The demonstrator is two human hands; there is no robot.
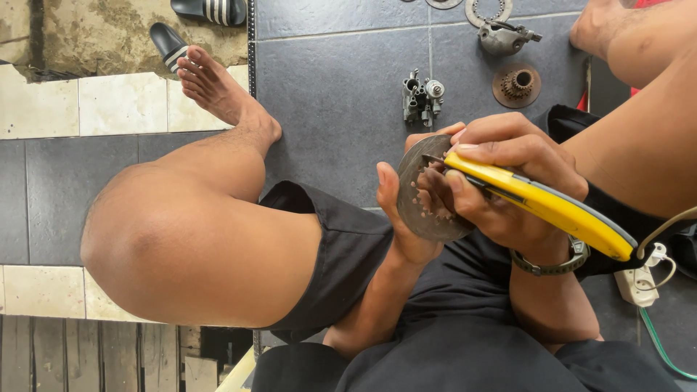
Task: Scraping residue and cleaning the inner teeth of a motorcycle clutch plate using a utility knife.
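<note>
A: What do the hands have hold of?

B: The left hand (404, 218) grips a round grey metal disc (428, 190) with a toothed hole in its middle. The thumb lies along the disc's left rim and fingertips show past its far edge, so the hand is closed around it. The disc is held up on edge above the lap, in the middle of the view.

A: And the other hand?

B: The right hand (508, 174) is wrapped tight around a yellow utility knife (541, 205) with a grey strip along its back. The knife's tip meets the disc's face near the far side of the toothed hole. The handle runs off to the right and nearer, past a wristwatch (557, 263) on that wrist.

A: What lies around them?

B: On the dark tiled floor (334, 80), just beyond the disc, stands a small grey engine part (422, 96) with tubes and valves. Farther right sits a rusty sprocket (517, 84), and beyond it a rounded metal housing (502, 36) beside a toothed ring (488, 10). At the near right a white power socket (639, 279) rests with a green cable (657, 337). Far left, a bare foot (218, 87) sits by black striped sandals (168, 43).
</note>
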